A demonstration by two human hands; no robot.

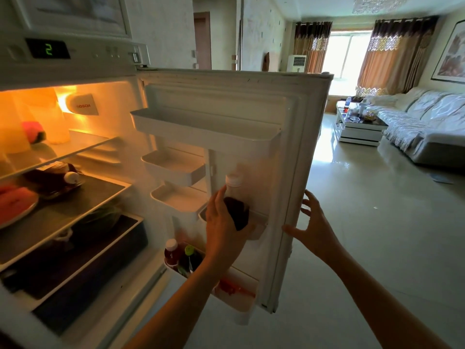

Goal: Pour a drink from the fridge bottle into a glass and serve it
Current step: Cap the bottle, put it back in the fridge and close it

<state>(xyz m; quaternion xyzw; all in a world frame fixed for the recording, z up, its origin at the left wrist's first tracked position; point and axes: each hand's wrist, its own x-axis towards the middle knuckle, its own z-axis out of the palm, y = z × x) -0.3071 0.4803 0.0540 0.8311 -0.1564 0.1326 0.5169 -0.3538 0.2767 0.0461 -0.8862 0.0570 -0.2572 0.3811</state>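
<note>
A dim kitchen end of a long room, the fridge interior glowing amber and its door (297,172) swung wide open. Against the inside of that door, a white-capped bottle (235,197) of dark drink stands upright at a small door shelf (259,224) — the left hand (224,230) wraps around its lower half, thumb up by the neck. The right hand (313,224) is spread wide, fingers straight, at the door's outer edge; whether it touches the edge I cannot tell. Below, in the bottom door rack (239,298), stand a red-liquid bottle (171,253) and a green-capped bottle (190,258). Beyond the door — a pale sofa (427,122), a low table (359,127), and curtains (392,54) beside a bright window.
</note>
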